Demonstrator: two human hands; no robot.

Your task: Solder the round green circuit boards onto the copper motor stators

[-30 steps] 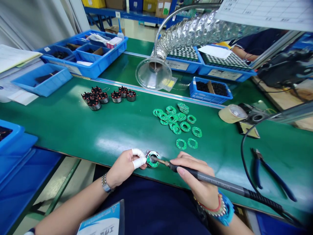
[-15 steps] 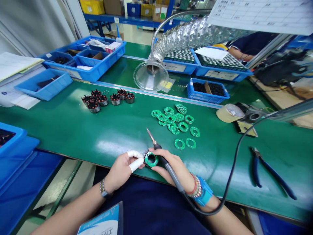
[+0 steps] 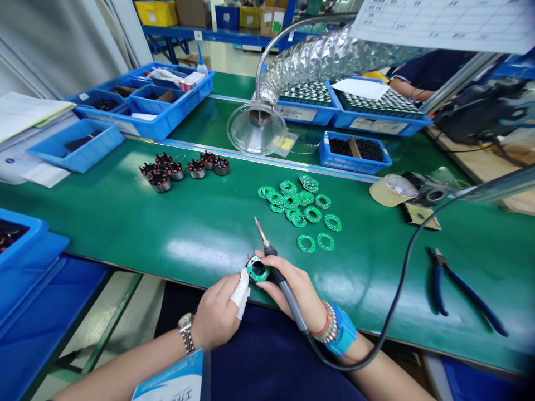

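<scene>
My right hand [image 3: 298, 284] grips a soldering iron [image 3: 288, 295], its metal tip pointing up and away over the bench. Between the thumb and fingers of that hand is also a green ring-shaped circuit board [image 3: 252, 276] on a small part with thin wires at its upper left. My left hand [image 3: 221, 306], with white covers on its fingers, is closed against the left edge of this board; what its fingertips pinch, if anything, is hidden. Beyond the iron lie several loose green ring-shaped circuit boards [image 3: 312, 214]. Several copper-wound motor stators [image 3: 160, 182] stand at the back left.
A clear fume hood [image 3: 257, 131] on a foil duct [image 3: 309, 61] hangs over the back. Blue-handled cutters [image 3: 438, 278] and a tape roll [image 3: 393, 190] lie on the right. Blue bins [image 3: 159, 120] line the back; the iron's cable [image 3: 401, 278] loops along the right.
My left hand has turned and dropped slightly, so its covered fingers now point up along the board's left edge. The board and soldering iron have barely shifted in my right hand.
</scene>
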